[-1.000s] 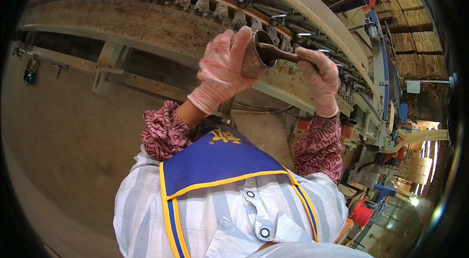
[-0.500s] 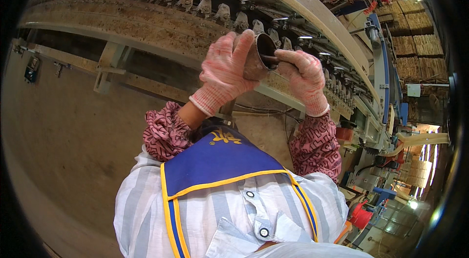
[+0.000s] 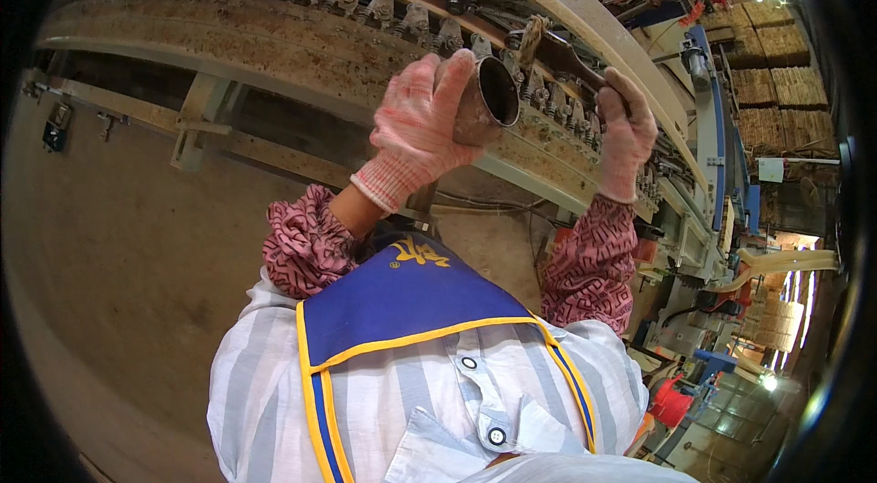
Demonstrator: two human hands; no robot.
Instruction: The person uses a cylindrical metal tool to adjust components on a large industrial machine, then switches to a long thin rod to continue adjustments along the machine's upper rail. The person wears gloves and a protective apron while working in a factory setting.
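In a white-and-pink knit glove, my left hand point(image 3: 416, 127) wraps round a stained greyish cup point(image 3: 477, 113). The cup is tilted, with its dark mouth facing right. My right hand point(image 3: 627, 128), gloved the same way, pinches the handle end of a brush point(image 3: 568, 61). The brush has a dark, wide handle, and its tan bristles point up and left, beyond the cup's mouth. Its bristle end is over the row of metal clamps point(image 3: 416, 23) on a long machine. What is inside the cup cannot be made out.
The machine's dirty beam point(image 3: 228, 40) runs across in front of me, with a pale curved rail point(image 3: 585, 12) above it. A support leg point(image 3: 206, 113) stands at left over the concrete floor point(image 3: 174, 282). Stacks of thin sheets point(image 3: 772, 85) and a red reel point(image 3: 671, 405) are at right.
My right hand has drawn the brush out of the cup and moved it right, so its bristles now show. My left hand and the cup have stayed nearly in place.
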